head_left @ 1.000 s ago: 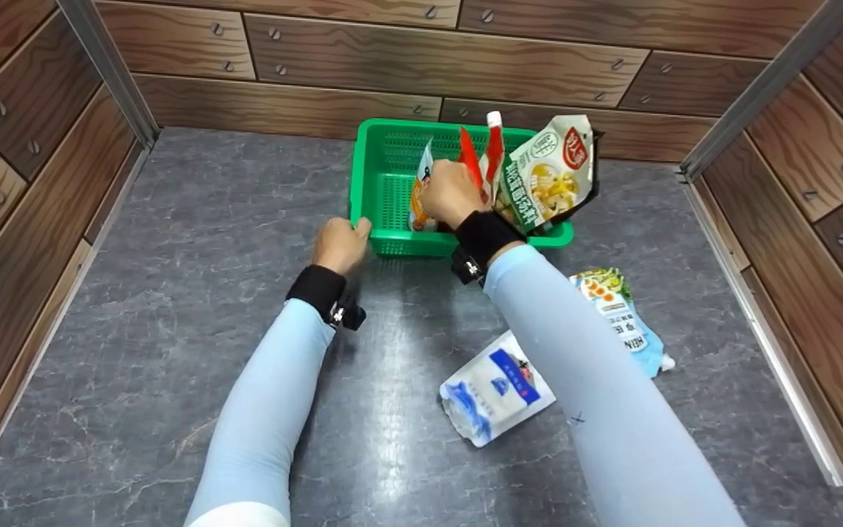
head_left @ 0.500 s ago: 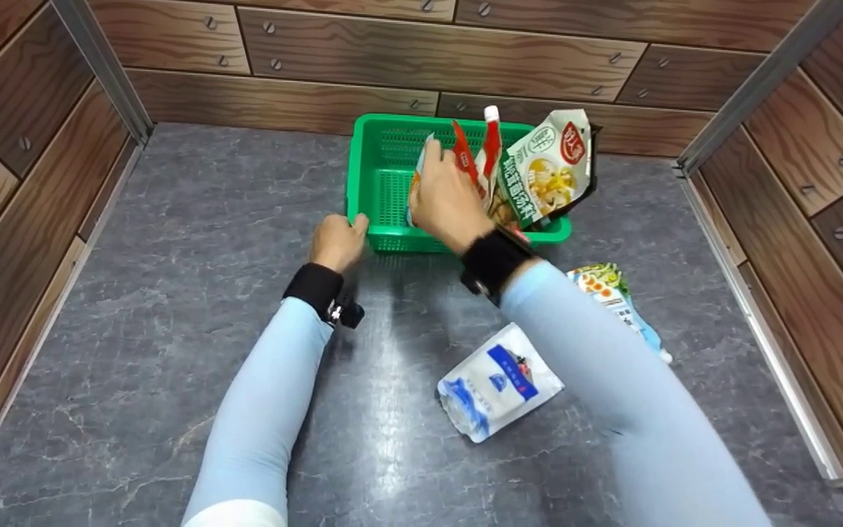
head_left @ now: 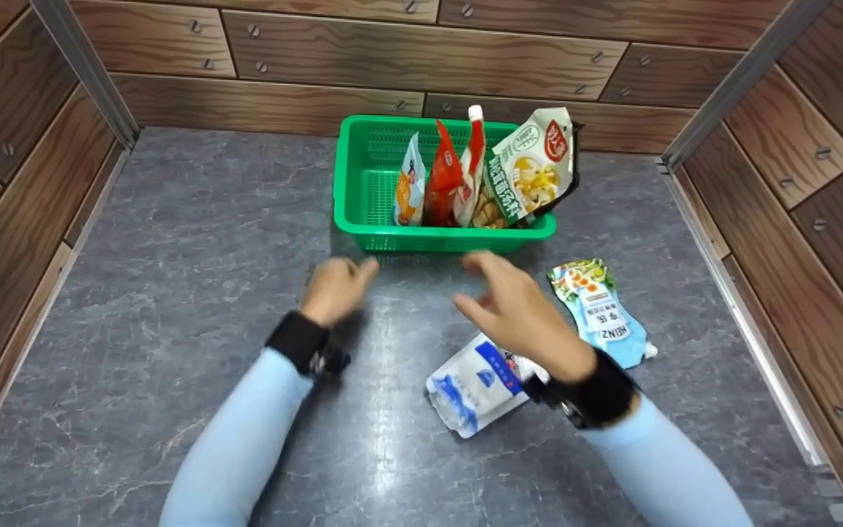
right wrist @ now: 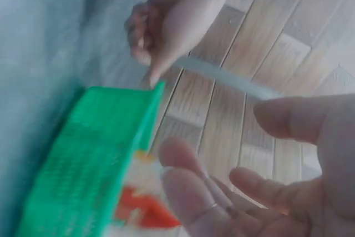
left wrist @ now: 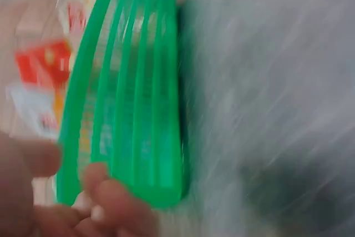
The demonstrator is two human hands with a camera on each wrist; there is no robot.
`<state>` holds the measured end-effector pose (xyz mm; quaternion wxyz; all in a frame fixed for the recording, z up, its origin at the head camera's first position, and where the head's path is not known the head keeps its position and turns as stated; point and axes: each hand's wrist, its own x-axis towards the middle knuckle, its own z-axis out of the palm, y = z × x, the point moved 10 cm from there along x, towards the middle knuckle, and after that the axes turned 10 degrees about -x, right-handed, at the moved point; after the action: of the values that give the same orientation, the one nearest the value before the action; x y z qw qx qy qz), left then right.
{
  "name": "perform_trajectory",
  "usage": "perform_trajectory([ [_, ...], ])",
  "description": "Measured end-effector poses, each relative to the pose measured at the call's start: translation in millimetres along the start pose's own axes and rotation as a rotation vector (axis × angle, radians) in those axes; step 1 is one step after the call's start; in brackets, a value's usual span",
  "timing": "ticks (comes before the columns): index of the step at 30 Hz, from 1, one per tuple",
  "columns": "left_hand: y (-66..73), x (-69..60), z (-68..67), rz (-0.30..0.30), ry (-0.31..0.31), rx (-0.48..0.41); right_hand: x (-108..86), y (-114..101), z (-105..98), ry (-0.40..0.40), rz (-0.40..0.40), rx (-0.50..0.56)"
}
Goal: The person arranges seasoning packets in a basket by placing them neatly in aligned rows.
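A green plastic basket (head_left: 458, 240) stands near the back wall. Inside it, from left to right, stand an orange-and-white packet (head_left: 410, 192), a red packet (head_left: 445, 179), a red-and-white spouted pouch with a white cap (head_left: 473, 165) and a soup-seasoning pouch (head_left: 538, 176) leaning right. My left hand (head_left: 335, 291), fingers loosely bent and holding nothing, is just in front of the basket's left corner. With thumb and fingers spread, my right hand (head_left: 513, 311) hovers between the basket and a white-and-blue pouch (head_left: 469, 388), partly covering the pouch. Both wrist views are blurred.
A light-blue Heinz spouted pouch (head_left: 604, 315) lies on the grey marbled surface (head_left: 209, 241), right of my right hand. Wood-patterned panels (head_left: 334, 55) enclose the back and both sides, with metal posts at the corners.
My right hand has come out of the basket toward the front right, leaving the orange-and-white packet standing inside. My left hand has let go of the basket rim and drawn back.
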<state>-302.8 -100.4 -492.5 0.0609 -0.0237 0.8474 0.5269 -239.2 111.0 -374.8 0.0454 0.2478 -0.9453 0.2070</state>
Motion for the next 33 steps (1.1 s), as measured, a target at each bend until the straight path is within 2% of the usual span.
perform_trajectory([
  [3, -0.1, -30.6, 31.6, -0.013, -0.126, 0.026, -25.4, 33.6, 14.5, -0.073, 0.092, -0.014],
  [6, 8.3, -56.6, 59.0, 0.044, -0.192, 0.105, -47.2, 69.6, 26.4, -0.137, 0.201, -0.03],
  [10, 21.2, -79.7, 85.5, 0.142, -0.194, 0.21, -69.2, 109.1, 37.7, -0.168, 0.319, -0.025],
  [16, 24.2, -96.3, 112.7, 0.182, -0.198, 0.26, -86.7, 146.2, 58.7, -0.235, 0.401, -0.027],
  [20, 22.5, -103.7, 124.6, 0.204, -0.237, 0.29, -95.3, 161.4, 69.9, -0.285, 0.456, 0.0],
  [24, 18.5, -111.0, 128.1, 0.211, -0.271, 0.323, -100.1, 168.1, 80.1, -0.319, 0.482, 0.05],
  [30, 15.2, -115.7, 130.9, 0.239, -0.314, 0.285, -95.0, 172.3, 89.6, -0.345, 0.497, 0.072],
  [33, 14.8, -116.6, 132.6, 0.246, -0.313, 0.27, -93.7, 173.5, 90.9, -0.337, 0.496, 0.066],
])
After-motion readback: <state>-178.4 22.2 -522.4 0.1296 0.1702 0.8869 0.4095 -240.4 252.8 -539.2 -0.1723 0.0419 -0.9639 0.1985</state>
